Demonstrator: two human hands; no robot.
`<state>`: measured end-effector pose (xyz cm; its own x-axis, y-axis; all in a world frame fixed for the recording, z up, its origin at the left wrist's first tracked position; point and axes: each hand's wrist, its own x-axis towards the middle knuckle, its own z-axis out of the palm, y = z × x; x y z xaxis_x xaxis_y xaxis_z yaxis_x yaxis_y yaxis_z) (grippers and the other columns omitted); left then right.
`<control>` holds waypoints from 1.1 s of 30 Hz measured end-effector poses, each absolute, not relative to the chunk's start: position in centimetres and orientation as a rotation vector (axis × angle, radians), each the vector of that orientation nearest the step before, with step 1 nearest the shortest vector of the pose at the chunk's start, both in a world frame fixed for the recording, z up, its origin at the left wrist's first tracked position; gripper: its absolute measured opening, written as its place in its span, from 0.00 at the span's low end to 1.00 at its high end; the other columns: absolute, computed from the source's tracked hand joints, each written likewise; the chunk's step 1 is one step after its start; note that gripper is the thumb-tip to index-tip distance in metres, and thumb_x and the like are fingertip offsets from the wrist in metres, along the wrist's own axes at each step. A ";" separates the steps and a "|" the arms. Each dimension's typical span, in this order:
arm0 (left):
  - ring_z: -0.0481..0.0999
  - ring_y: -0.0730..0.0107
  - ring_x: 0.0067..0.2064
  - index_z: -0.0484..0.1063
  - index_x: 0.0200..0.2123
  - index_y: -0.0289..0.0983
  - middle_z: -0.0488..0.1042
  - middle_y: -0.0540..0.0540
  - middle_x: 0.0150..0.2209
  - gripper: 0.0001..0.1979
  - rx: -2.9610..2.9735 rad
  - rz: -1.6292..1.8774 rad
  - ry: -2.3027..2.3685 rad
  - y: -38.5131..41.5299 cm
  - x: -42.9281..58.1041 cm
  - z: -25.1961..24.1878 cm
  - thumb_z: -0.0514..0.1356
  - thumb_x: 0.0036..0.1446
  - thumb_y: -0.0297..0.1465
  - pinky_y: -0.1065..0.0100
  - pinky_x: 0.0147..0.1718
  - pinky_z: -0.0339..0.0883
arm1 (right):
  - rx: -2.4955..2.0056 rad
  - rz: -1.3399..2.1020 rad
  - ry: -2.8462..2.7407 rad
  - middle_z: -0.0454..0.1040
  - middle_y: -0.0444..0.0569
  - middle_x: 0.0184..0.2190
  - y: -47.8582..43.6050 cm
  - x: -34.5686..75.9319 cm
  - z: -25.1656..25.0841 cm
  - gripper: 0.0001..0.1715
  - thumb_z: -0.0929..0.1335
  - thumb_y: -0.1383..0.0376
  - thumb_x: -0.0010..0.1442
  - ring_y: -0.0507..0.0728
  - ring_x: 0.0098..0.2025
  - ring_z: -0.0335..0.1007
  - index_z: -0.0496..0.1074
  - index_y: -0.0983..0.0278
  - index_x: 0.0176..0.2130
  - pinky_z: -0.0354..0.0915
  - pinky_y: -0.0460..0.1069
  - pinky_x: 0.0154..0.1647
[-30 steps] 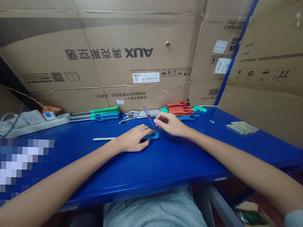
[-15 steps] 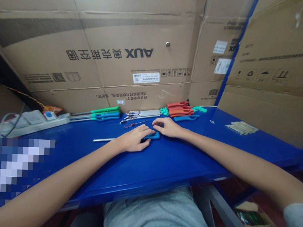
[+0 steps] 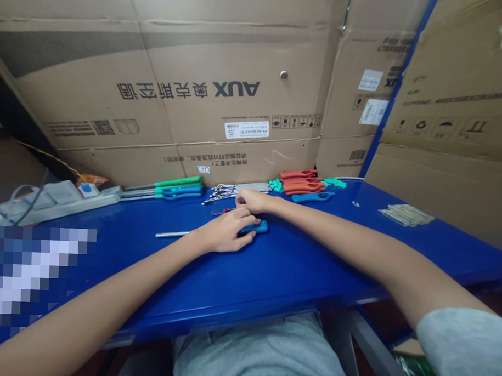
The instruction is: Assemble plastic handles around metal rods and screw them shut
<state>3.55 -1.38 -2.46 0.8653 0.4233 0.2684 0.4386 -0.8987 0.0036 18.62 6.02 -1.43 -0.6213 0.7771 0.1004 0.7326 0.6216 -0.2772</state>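
Note:
My left hand point(image 3: 227, 234) lies curled over a blue tool handle point(image 3: 253, 227) on the blue table point(image 3: 314, 272). A metal shaft point(image 3: 171, 234) runs left from under that hand. My right hand point(image 3: 254, 201) reaches across just beyond my left hand, its fingers bunched downward. Right beside those fingertips lies a small red-handled screwdriver point(image 3: 219, 211), its thin shaft ending under them. I cannot tell whether the fingers grip it.
Along the back edge lie green-handled and blue-handled tools point(image 3: 179, 186), metal parts point(image 3: 243, 187), and red handles point(image 3: 303, 181). A power strip point(image 3: 61, 203) is at the left, a bundle of clear pieces point(image 3: 406, 215) at the right. Cardboard cartons point(image 3: 238, 72) stand behind.
My right hand held the small screwdriver upright, then it lay flat on the table. My right hand has since moved left, over my left hand's fingers, to the screwdriver's tip.

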 end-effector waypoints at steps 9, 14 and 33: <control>0.72 0.62 0.46 0.69 0.51 0.35 0.71 0.40 0.44 0.16 -2.947 -0.411 -0.682 -1.4 3.4 -2.6 0.51 0.63 0.33 0.62 0.49 0.66 | -1.312 0.496 -2.390 0.75 0.48 0.29 3.8 22.8 0.3 0.06 0.67 0.75 0.52 0.53 0.30 0.68 0.71 0.66 0.31 0.62 0.45 0.33; 0.72 0.63 0.45 0.68 0.51 0.34 0.70 0.41 0.42 0.17 -2.962 -0.402 -0.683 -1.5 3.5 -2.4 0.51 0.63 0.34 0.62 0.48 0.66 | -1.099 0.884 -2.038 0.70 0.43 0.22 1.2 24.8 0.4 0.04 0.66 0.69 0.57 0.49 0.22 0.63 0.65 0.65 0.31 0.61 0.44 0.23; 0.72 0.63 0.46 0.68 0.50 0.36 0.71 0.41 0.44 0.15 -2.967 -0.412 -0.707 -1.6 3.6 -2.3 0.51 0.63 0.34 0.62 0.48 0.67 | -0.980 0.880 -1.978 0.70 0.42 0.23 -1.3 24.8 0.2 0.04 0.65 0.73 0.53 0.49 0.25 0.68 0.66 0.65 0.29 0.66 0.45 0.29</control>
